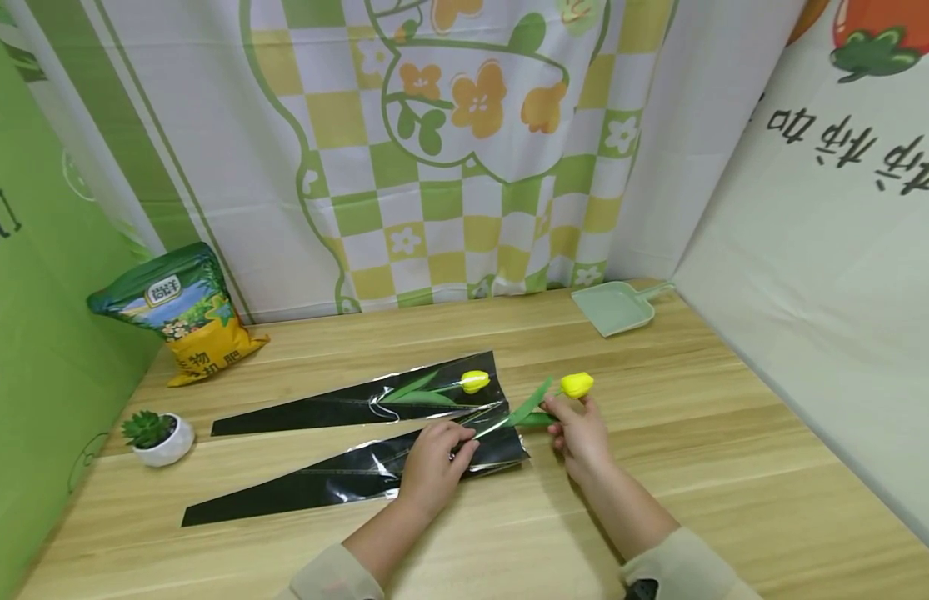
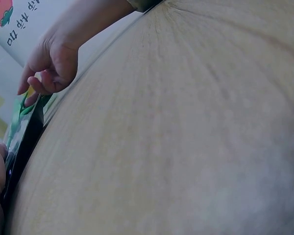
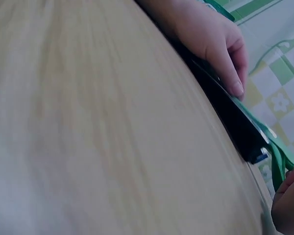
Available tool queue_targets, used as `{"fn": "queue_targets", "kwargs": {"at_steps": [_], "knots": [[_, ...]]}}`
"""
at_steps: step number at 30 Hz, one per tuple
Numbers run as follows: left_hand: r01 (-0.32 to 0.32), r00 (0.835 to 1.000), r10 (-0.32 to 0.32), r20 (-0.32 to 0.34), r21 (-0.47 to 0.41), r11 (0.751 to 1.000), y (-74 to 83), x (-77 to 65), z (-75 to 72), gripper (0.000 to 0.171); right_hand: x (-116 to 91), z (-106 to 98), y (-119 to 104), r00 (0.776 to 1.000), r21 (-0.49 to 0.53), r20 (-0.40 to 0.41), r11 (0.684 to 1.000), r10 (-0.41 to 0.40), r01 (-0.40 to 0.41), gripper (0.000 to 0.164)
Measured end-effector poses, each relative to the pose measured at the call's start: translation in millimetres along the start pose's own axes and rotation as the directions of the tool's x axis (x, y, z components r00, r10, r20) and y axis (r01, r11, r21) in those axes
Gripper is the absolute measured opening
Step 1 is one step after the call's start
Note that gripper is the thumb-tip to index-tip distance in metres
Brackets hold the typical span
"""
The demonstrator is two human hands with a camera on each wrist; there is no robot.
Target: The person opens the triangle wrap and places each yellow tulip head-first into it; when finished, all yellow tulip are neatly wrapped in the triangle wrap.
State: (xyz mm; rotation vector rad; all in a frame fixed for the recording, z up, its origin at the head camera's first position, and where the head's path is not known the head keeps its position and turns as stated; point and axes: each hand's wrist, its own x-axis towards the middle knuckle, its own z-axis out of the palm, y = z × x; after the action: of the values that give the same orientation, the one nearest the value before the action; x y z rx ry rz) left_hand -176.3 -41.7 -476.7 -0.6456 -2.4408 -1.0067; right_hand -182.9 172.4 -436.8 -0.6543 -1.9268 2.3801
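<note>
A yellow artificial tulip with long green leaves lies partly inside the mouth of a black flower sleeve with a clear front. My right hand pinches the tulip just below its bloom, beyond the sleeve's right end. At the sleeve's open end my left hand grips its edge between thumb and fingers, right where the stem goes in. Both hands also show at the left edge of the left wrist view. Behind, a second black sleeve holds another yellow tulip.
On the wooden table, a potted succulent stands at the left, with a fertilizer bag behind it. A pale green dustpan lies at the back right. Printed curtains close off the back and sides.
</note>
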Motion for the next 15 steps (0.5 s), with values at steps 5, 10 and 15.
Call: {"fn": "queue_targets", "kwargs": {"at_steps": [5,10,15], "knots": [[0.006,1.0,-0.006,0.006,-0.009,1.0,0.3,0.0,-0.9,0.014,4,-15,-7,1.0,-0.008,0.007,1.0,-0.003,0.003,0.074],[0.003,1.0,-0.003,-0.004,-0.017,1.0,0.1,0.3,-0.6,0.013,9,-28,-14,0.999,-0.014,0.037,1.0,-0.006,0.006,0.069],[-0.006,1.0,0.006,-0.003,-0.006,1.0,0.1,0.1,-0.2,0.013,14,-42,-21,0.995,-0.038,0.102,0.999,0.003,0.001,0.066]]}}
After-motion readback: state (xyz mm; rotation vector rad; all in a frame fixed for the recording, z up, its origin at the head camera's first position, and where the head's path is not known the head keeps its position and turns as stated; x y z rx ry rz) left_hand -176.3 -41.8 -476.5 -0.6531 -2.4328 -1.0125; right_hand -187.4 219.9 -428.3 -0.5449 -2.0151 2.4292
